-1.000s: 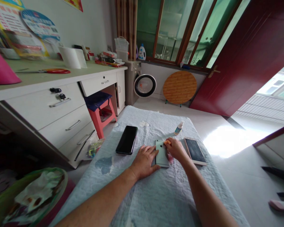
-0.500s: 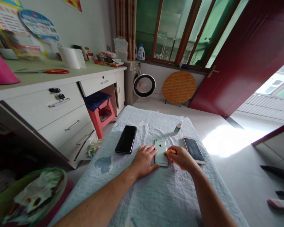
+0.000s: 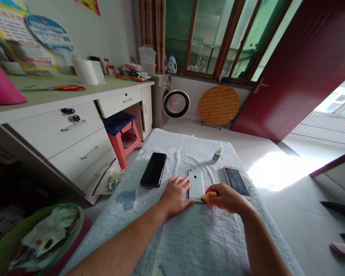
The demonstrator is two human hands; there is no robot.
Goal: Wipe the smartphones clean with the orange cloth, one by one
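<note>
A: What're the hands on?
B: L hand lies flat, spread, over the L edge of a silver phone, back up. R hand pinches an orange cloth at the phone's near R corner.
A: Rest of the tabletop?
B: Pale-blue quilted cover. Black phone, screen up, to the L; gold-rimmed phone, dark screen up, to the R. Spray btl, upright, near its far end.
A: Bkgd?
B: Washer w/ round door open, round wooden board on edge nearby, big red door far R. Red stool w/ dark-blue top by white drawers. Bin w/ crumpled tissue, bottom L.
</note>
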